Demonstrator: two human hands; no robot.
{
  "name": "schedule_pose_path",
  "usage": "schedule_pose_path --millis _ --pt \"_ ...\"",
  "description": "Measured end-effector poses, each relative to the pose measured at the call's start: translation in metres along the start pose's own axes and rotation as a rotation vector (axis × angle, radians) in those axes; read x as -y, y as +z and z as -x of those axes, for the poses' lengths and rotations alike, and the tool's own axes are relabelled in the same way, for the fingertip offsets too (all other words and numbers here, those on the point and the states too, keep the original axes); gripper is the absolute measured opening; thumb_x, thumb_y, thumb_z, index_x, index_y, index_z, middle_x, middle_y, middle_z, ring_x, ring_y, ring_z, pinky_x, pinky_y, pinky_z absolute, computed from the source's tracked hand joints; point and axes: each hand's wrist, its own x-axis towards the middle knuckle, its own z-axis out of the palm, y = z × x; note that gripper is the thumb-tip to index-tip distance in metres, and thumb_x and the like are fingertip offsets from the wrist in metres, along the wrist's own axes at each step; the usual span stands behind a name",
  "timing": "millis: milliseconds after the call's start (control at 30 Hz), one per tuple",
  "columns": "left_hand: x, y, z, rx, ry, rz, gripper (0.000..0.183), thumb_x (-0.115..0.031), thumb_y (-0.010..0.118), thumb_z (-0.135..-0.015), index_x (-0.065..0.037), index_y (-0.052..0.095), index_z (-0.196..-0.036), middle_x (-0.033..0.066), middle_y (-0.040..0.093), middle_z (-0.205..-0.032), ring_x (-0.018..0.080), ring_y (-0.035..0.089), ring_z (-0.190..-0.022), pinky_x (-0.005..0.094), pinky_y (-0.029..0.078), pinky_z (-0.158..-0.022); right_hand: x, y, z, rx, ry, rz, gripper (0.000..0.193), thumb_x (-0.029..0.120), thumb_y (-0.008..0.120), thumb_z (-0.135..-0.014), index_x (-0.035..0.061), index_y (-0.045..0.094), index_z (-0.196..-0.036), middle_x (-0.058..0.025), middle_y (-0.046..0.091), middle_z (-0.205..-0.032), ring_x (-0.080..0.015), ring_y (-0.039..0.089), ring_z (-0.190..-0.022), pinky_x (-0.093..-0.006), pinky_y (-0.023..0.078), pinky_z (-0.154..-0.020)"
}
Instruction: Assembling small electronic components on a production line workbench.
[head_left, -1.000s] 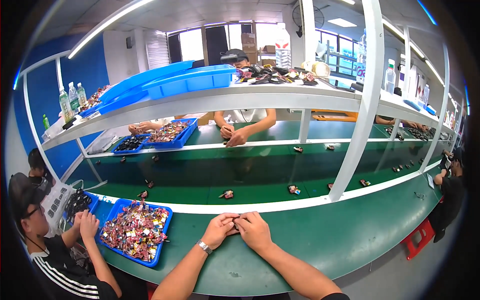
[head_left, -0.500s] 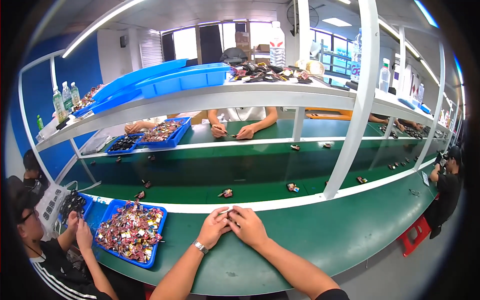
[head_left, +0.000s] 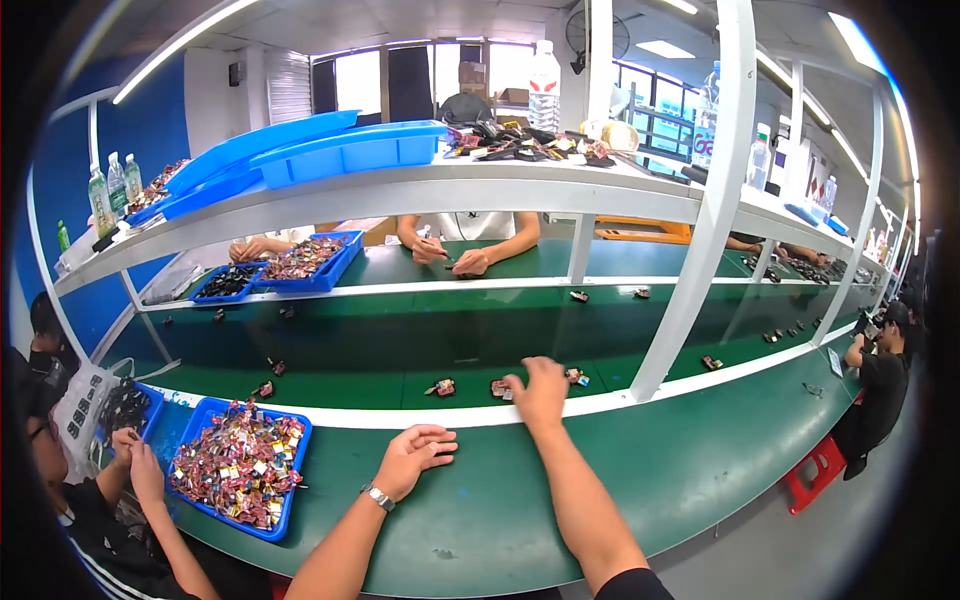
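My right hand [head_left: 542, 392] reaches over the white rail to the sunken green belt. Its fingers are apart and nothing shows in them. A small dark-red and white piece [head_left: 501, 389] lies on the belt right beside the thumb. Another such piece [head_left: 577, 377], with blue and yellow on it, sits just right of the fingers. Farther left rests a third small piece [head_left: 443, 387]. Above the near green tabletop, my left hand [head_left: 413, 461] is loosely bent with thumb and fingers apart, and I see nothing in it.
A blue tray [head_left: 300, 470] heaped with small pieces stands left of my left forearm. Close by, a co-worker's hands [head_left: 138, 462] work near a tray of black parts [head_left: 125, 408]. White posts [head_left: 690, 240] hold up a shelf [head_left: 430, 195]. Across the belt are another person's hands [head_left: 460, 262].
My hands were together over the tabletop; now they are apart. The right has moved forward to the belt, and a small piece lies there that was not there before. The view has shifted slightly.
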Motion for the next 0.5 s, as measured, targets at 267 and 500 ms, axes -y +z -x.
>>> schedule_pose_path --millis 267,500 --pt "0.0 -0.003 -0.002 0.025 -0.018 -0.015 0.023 -0.003 0.049 -0.096 0.003 0.052 -0.118 0.0206 0.061 -0.118 0.0292 0.063 -0.108 0.0398 0.055 -0.091 -0.071 -0.028 -0.011 0.141 0.47 0.284 0.063 0.025 0.08 -0.072 0.0044 0.051 -0.124 -0.0145 0.055 -0.117 -0.0342 0.05 -0.11 -0.0465 0.043 -0.09" --pt "0.0 -0.004 -0.003 0.032 -0.022 -0.011 0.023 -0.003 0.05 -0.096 0.004 0.052 -0.117 0.0204 0.062 -0.116 0.0283 0.064 -0.105 0.0377 0.055 -0.089 -0.075 -0.022 -0.013 -0.05 0.31 -0.173 0.06 0.008 0.079 -0.07 0.0021 0.053 -0.123 -0.0142 0.067 -0.105 -0.0287 0.065 -0.097 -0.039 0.05 -0.087"
